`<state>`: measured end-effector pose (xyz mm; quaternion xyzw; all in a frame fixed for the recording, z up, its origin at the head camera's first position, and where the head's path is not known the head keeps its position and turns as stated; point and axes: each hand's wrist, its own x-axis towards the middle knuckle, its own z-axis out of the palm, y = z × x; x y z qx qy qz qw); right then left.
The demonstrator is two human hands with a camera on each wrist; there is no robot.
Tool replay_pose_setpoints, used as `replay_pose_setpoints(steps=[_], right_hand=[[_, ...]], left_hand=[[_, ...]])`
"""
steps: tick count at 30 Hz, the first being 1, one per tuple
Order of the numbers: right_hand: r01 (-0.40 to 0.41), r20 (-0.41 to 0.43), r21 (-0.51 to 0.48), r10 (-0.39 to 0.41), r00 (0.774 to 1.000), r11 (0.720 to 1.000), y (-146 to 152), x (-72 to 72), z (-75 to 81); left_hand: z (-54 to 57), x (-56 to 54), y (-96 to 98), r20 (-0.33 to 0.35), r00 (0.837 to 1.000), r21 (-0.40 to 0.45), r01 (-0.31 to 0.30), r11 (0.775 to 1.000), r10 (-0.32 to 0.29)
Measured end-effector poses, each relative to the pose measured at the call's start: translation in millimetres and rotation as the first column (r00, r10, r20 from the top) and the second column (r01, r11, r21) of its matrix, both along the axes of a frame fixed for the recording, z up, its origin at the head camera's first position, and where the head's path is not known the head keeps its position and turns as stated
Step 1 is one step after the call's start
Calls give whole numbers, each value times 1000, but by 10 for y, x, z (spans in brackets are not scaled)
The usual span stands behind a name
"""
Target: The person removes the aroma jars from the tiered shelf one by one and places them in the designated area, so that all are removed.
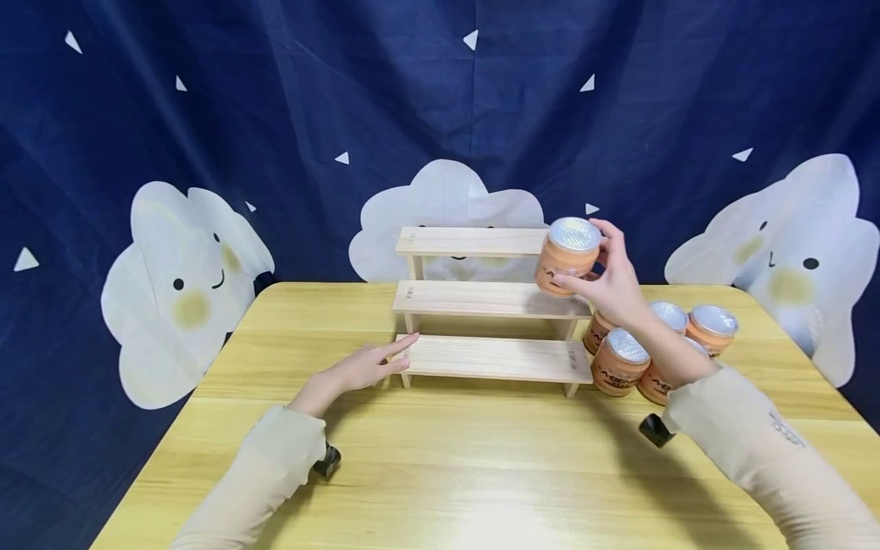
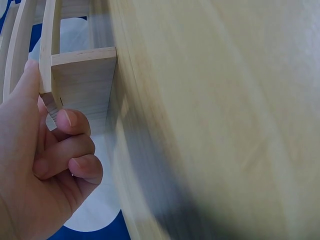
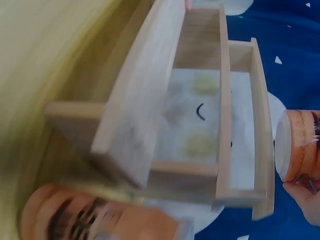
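Observation:
A three-tier wooden display shelf [image 1: 491,357] stands on the table. At the left end of its lowest board, my left hand [image 1: 360,368] pinches the corner. The left wrist view shows one finger of that hand [image 2: 30,165] along the board's upper side, the others curled below it. My right hand [image 1: 614,284] grips an orange jar [image 1: 565,263] with a silver lid and dark lettering, upright. In the head view this jar overlaps the right ends of the top and middle boards. The right wrist view shows the held jar [image 3: 302,145] beside the top board, apart from it.
Several similar orange jars [image 1: 619,365] stand grouped at the shelf's right end, partly hidden by my right forearm. A dark blue curtain [image 1: 302,92] with white cloud faces hangs behind the wooden table [image 1: 426,458].

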<state>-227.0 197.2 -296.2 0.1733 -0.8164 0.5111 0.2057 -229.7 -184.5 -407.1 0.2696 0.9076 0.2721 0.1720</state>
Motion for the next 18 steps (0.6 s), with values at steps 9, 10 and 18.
replay_pose_setpoints(steps=[9,10,18], right_hand=[[43,-49,-8,-43,998,999,476,93,-131],[55,-56,-10,-56,997,998,529,102,-146],[138,-26,-36,-139,990,990,897,284,-265]], left_hand=[[17,17,13,-6,1000,-9,-4,1000,4],[14,16,15,-5,1000,-8,-3,1000,3],[-11,5,10,-18,1000,-16,0,1000,-1]])
